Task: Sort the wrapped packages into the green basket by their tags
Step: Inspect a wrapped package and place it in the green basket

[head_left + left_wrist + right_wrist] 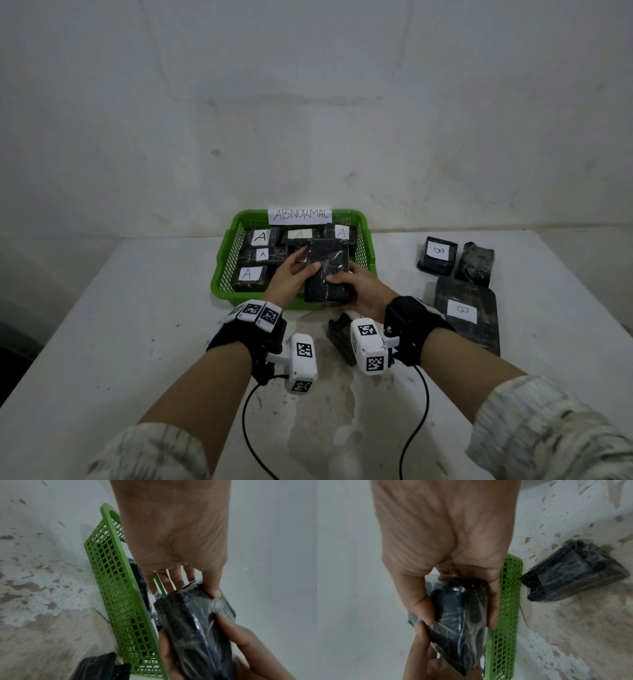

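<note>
Both hands hold one black plastic-wrapped package (327, 270) over the front right part of the green basket (224, 260). My left hand (306, 260) grips its left side, thumb on top. My right hand (342, 278) grips its near right end. No tag shows on the package's upper face. In the left wrist view the left hand (195, 589) pinches the package (193, 635) at its far end, beside the basket wall (120, 601). In the right wrist view the right hand (456, 609) wraps round the package (458, 615). Several packages tagged A (248, 274) lie in the basket.
A paper sign reading ABNORMAL (301, 215) stands on the basket's far rim. On the white table to the right lie a small package tagged B (437, 255), an untagged-looking one (474, 262) and a large flat one tagged B (466, 313). Another black package (339, 337) lies under my right wrist.
</note>
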`<state>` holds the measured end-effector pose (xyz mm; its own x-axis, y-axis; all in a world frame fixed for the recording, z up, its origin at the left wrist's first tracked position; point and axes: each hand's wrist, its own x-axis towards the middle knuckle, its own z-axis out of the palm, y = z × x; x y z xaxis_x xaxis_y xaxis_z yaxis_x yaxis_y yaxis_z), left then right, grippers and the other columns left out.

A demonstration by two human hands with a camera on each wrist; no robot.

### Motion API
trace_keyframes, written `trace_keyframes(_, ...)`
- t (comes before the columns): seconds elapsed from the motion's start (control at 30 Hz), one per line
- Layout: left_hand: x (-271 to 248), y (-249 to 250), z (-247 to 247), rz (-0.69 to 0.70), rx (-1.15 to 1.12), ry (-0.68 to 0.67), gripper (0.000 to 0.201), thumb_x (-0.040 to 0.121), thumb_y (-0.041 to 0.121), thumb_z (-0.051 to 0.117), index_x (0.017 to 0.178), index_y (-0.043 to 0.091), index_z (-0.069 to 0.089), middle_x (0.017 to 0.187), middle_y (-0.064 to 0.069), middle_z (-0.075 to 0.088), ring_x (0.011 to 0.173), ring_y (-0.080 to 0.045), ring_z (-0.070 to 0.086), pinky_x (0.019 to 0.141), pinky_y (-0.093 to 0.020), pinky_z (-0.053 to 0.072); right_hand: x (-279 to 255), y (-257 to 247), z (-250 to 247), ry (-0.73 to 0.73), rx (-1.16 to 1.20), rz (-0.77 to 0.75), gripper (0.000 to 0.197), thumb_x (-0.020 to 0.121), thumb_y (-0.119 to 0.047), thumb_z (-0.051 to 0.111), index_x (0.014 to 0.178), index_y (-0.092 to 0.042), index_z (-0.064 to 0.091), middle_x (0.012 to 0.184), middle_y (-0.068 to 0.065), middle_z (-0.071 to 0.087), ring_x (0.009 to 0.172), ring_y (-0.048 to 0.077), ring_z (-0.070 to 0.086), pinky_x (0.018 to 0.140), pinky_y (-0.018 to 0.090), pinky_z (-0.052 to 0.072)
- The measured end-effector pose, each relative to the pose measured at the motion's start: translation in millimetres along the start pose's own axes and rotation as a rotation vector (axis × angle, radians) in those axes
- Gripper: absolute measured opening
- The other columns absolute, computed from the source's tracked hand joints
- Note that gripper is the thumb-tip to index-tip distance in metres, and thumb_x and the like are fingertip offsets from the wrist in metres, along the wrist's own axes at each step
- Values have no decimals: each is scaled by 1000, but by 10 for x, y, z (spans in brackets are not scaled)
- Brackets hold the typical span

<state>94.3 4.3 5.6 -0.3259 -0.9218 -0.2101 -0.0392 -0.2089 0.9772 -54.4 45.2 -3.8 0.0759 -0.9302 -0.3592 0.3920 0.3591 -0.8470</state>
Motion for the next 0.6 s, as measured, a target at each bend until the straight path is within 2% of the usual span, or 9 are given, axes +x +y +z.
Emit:
trace_keyframes(0.1, -9, -8, -25, -24, -2, -34, 58, 89, 8, 60, 142, 13, 37, 120, -12, 59, 106, -20, 57, 93, -32, 46, 2, -41, -8, 22, 22, 2, 38, 89, -1, 57, 127, -8, 54, 121, 19, 62, 106, 33, 60, 89, 48, 51)
trace_keyframes(0.17, -22, -14, -24, -28, 12, -55, 58, 89, 5, 59, 141, 12, 37, 119, -11, 59, 108, -20, 56, 93, -32, 45, 4, -57, -30, 10, 11, -4, 36, 89, -2, 58, 125, -9, 54, 121, 18, 62, 106, 32, 60, 86, 46, 54)
trace_keyframes(0.33, -11, -8, -47, -43, -51, -16, 57, 87, 8, 61, 140, 13, 40, 127, -12, 58, 109, -21, 56, 95, -34, 45, 6, -44, -34, -64, 52, -18, 43, 86, 12, 53, 122, -10, 52, 113, 13, 63, 101, 31, 63, 76, 41, 60)
trace_keyframes(0.47, -28, -54, -62, -53, 12, -72, 65, 85, 2, 62, 143, 15, 36, 128, -11, 57, 119, -25, 54, 106, -44, 40, 19, -35, -49, -31, 42, -25, 51, 84, 12, 56, 130, -9, 47, 118, 13, 62, 106, 32, 61, 79, 40, 59)
trace_keyframes(0.53, -33, -57, -61, -47, 40, -79, 66, 84, 2, 63, 142, 17, 35, 131, -11, 56, 121, -25, 53, 107, -45, 39, 23, -17, -47, -22, 23, -33, 56, 82, 11, 60, 132, -10, 45, 122, 14, 61, 111, 32, 59, 83, 39, 57)
trace_keyframes(0.6, -27, -54, -56, -37, 54, -76, 66, 84, 5, 64, 142, 18, 34, 131, -9, 55, 120, -24, 53, 105, -42, 41, 29, 7, -38, -5, -33, -56, 62, 80, 10, 64, 134, -10, 42, 124, 12, 60, 114, 29, 59, 92, 39, 53)
